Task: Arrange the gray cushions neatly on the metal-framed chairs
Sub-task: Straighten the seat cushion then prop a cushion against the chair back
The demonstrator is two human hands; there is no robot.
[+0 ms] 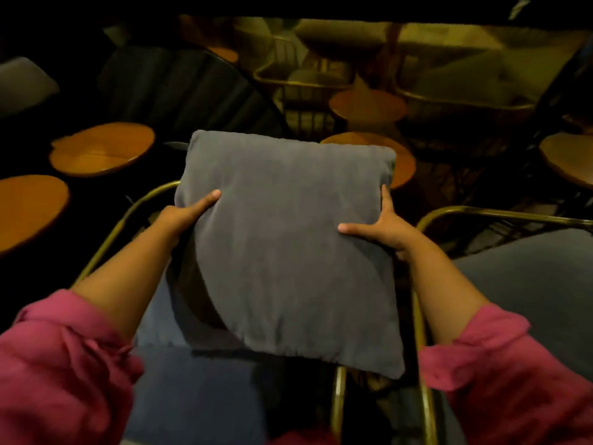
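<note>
A square gray cushion [288,239] fills the middle of the view, held above a brass-coloured metal-framed chair [128,216]. My left hand [189,210] grips the cushion's left edge, thumb on top. My right hand [382,226] grips its right edge, thumb laid across the front. Under the cushion lies the chair's blue-gray seat pad [167,319]. Part of another gray cushion [529,284] rests on a second metal-framed chair [481,213] at the right. Pink sleeves cover both forearms near the bottom corners.
Round wooden tables stand around: two at the left [102,149] [29,207], others behind the cushion [369,106] and at the right edge [568,159]. A large dark round table [192,88] sits beyond. More brass-framed chairs [305,78] crowd the dim background.
</note>
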